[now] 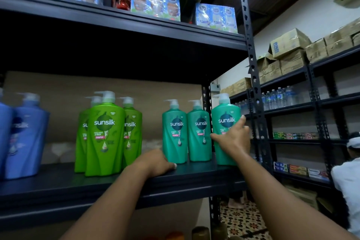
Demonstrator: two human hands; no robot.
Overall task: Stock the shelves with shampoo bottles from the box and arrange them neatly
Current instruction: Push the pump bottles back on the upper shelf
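Right hand (232, 138) grips the rightmost teal bottle (226, 130) near the shelf (116, 187) edge — a hard nudge could tip it off. Left hand (155, 163) rests on the shelf, fingers prob. loosely curled.

The shelf board (58, 187) is dark painted metal with a matt, smooth face, and the punched upright post (253, 76) at its right end has the same dull finish. On the board, the teal bottles (187, 132) and the lime-green bottles (105, 136) to their left are smooth plastic with a soft sheen, topped by pale plastic pumps; the blue bottles (25, 138) at the board's left end look alike, though blurred. Behind the bottles stands a panel (97, 87), probably plain cardboard, matt brown. Above the board, blue packs (155, 4) glint like glossy film
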